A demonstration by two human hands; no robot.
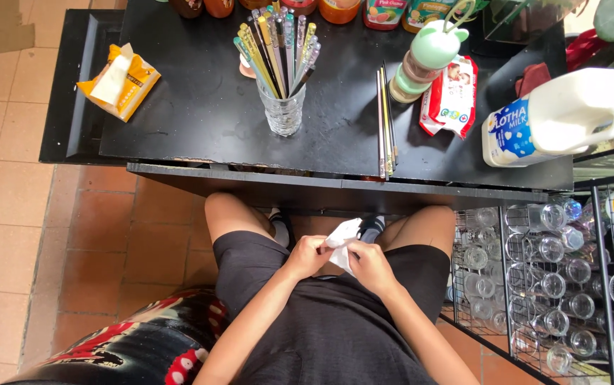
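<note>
Both hands, lower centre of frame: left hand (pixel 308 255) & right hand (pixel 369 265) closed in a pinch on a white tissue (pixel 342 235) over the lap. Looks light, soft, tears easily; best gripped at edges. Farther up, black bench (pixel 200 107) w/ glass of chopsticks (pixel 279 71).

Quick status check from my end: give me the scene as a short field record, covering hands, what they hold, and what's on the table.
left hand: gripping the white tissue over the lap
right hand: gripping the same tissue from the other side
table: black, in front of the knees
glass: upright, full of chopsticks
loose chopsticks: lying flat near the table's front edge
tissue pack: yellow, at the table's left
milk jug: white, on its side at the right
wire rack: holds clear glasses, right of the legs
</note>
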